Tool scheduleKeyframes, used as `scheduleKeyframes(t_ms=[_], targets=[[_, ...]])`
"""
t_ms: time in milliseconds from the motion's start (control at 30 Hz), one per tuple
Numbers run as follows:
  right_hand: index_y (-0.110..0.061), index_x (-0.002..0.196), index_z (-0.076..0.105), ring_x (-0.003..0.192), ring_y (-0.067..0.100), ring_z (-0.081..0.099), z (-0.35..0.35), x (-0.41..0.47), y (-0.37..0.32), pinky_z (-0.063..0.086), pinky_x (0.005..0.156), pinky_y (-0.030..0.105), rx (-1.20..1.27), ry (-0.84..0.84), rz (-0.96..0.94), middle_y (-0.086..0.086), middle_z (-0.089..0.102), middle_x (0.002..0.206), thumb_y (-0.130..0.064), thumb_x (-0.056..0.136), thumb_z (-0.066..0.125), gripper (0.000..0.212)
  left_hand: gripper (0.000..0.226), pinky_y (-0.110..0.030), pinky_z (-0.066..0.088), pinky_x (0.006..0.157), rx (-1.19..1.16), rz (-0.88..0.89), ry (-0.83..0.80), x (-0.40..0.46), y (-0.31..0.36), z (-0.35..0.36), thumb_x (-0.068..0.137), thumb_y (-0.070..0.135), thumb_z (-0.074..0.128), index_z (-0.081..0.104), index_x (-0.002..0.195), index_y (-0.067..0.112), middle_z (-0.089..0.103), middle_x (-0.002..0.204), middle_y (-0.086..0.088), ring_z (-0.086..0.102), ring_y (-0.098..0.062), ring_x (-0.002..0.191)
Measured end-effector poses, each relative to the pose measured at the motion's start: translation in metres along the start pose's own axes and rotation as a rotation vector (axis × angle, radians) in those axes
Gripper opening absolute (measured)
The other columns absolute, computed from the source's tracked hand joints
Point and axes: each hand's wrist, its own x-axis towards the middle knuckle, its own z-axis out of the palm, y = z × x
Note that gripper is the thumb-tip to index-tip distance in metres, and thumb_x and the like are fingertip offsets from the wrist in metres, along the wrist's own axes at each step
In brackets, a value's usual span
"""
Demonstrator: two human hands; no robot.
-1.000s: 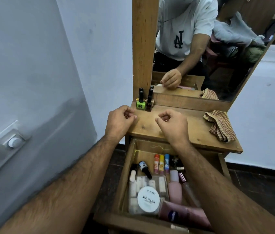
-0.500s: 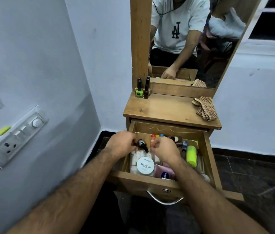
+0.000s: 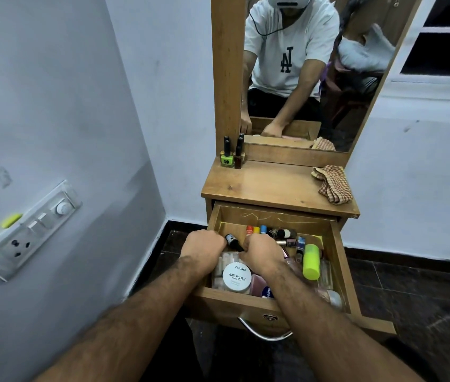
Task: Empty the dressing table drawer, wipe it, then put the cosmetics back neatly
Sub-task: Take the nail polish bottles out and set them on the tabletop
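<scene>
Both hands are down in the open drawer (image 3: 339, 252) at lower centre of the frame. The left hand (image 3: 204, 250) and right hand (image 3: 262, 252) have their fingers curled under, knuckles up, and whether either one has closed on something I cannot tell, because the fingertips are hidden.

Between them lies a small dark bottle (image 3: 233, 242) on its side, its long axis slanting from upper left to lower right, base end touching or just beside the left hand, cap end pointing at the right. By my reading the left hand is nearer the body of the bottle, so it looks the likelier one to lift it.

The drawer is full: a white round tub (image 3: 237, 277) marked nail polish below the hands, a yellow-green tube (image 3: 311, 261) to the right, and a row of small coloured bottles (image 3: 257, 230) above. Emptying has barely begun, I'd say. On the tabletop (image 3: 270, 188) above, two nail polish bottles (image 3: 230, 155) stand at its upper left and a checked cloth (image 3: 332, 183) waits at its right edge.
</scene>
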Motion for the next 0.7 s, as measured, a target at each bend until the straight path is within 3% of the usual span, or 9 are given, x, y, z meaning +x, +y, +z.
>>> scheduleKeyframes(t_ms=[167,333,533,700], targets=[[-0.018,0.085,0.068,0.073,0.021,0.056,-0.006,-0.001,0.001,0.039,0.060,0.024,0.056,0.100,0.055,-0.001,0.062,0.076,-0.032,0.090,0.060,0.016,0.020,-0.035,0.047,0.067,0.009,-0.007,0.002,0.002,0.001,0.002,0.093,0.010,0.056,0.068,0.104,0.020,0.069,0.102,-0.003,0.067,-0.026,0.094],[-0.017,0.072,0.063,0.073,0.022,0.062,-0.009,0.001,0.003,0.038,0.056,0.026,0.123,0.178,0.118,-0.002,0.067,0.074,-0.033,0.083,0.059,0.020,0.019,-0.034,0.042,0.064,0.084,0.002,-0.004,0.004,0.009,-0.001,0.091,0.007,0.058,0.069,0.103,0.018,0.070,0.102,-0.003,0.068,-0.024,0.093],[-0.020,0.081,0.067,0.076,0.021,0.064,-0.008,0.004,0.003,0.046,0.059,0.028,0.119,0.209,0.080,-0.003,0.069,0.076,-0.034,0.084,0.059,0.017,0.014,-0.034,0.041,0.064,0.113,0.011,0.023,0.005,0.009,0.000,0.092,0.012,0.062,0.069,0.103,0.017,0.070,0.100,-0.002,0.068,-0.023,0.091],[-0.026,0.088,0.068,0.079,0.015,0.064,-0.005,0.011,0.008,0.048,0.064,0.027,0.222,0.150,0.069,-0.008,0.070,0.081,-0.031,0.083,0.066,0.007,0.017,-0.034,0.042,0.064,-0.032,0.006,0.093,0.009,-0.001,0.001,0.092,0.014,0.056,0.069,0.103,0.016,0.065,0.106,-0.004,0.066,-0.026,0.093]])
